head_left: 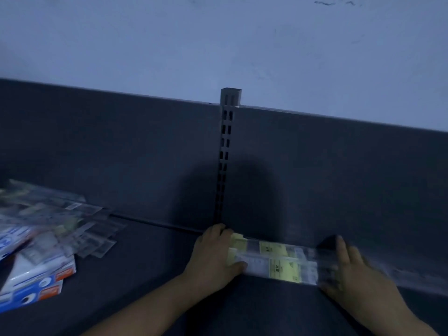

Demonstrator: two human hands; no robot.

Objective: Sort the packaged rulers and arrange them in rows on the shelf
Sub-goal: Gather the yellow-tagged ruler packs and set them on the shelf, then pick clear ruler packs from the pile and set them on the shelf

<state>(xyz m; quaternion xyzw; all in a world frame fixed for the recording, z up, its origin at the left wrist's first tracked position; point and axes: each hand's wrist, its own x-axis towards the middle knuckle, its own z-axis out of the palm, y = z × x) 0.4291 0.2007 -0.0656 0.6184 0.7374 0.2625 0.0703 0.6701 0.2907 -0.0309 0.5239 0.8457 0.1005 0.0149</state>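
The head view looks down on a dark shelf with a back panel, a slotted post at its middle and a pale wall above. Just right of the post, a small bunch of rulers in clear sleeves with yellow labels lies lengthwise along the foot of the panel, on or just above the shelf. The left hand grips its left end, fingers over the far edge and thumb at the near edge. The right hand covers the right end, but it is blurred, so I cannot tell whether it grips or only presses. Well apart at the left lies a loose, fanned pile of more packaged rulers, partly over blue-and-white packs. The task looks early: one row is just being started at the back, and most of the stock is not yet sorted.
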